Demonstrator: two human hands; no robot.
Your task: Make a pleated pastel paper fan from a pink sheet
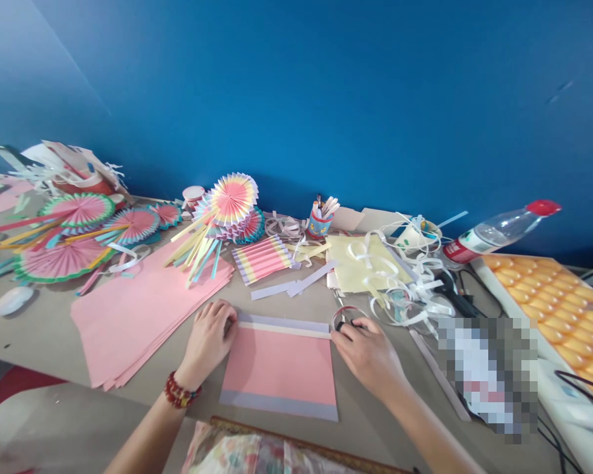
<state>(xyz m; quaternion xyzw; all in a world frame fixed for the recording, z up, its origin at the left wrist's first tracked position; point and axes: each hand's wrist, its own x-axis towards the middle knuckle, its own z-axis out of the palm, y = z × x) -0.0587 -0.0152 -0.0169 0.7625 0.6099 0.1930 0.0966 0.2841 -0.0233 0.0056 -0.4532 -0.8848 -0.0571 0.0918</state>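
A pink paper sheet (281, 368) with lilac bands along its far and near edges lies flat on the table in front of me. Across it, just below the far lilac band, runs a white paper strip (286, 327). My left hand (210, 342), a beaded bracelet at its wrist, is closed at the strip's left end, its fingertips partly hidden. At the other end, my right hand (368, 355) pinches the strip by the sheet's edge. A clear ring, like a tape roll (348, 311), sits just behind the right fingers.
Pink sheets (138, 316) are stacked left, near several folded paper rosettes (234, 199). A pleated paper (264, 258), yellow sheet (363, 263), curled white strips (415, 303) and pen cup (320, 224) stand behind. A bottle (499, 234) leans right, by an orange padded panel (548, 303).
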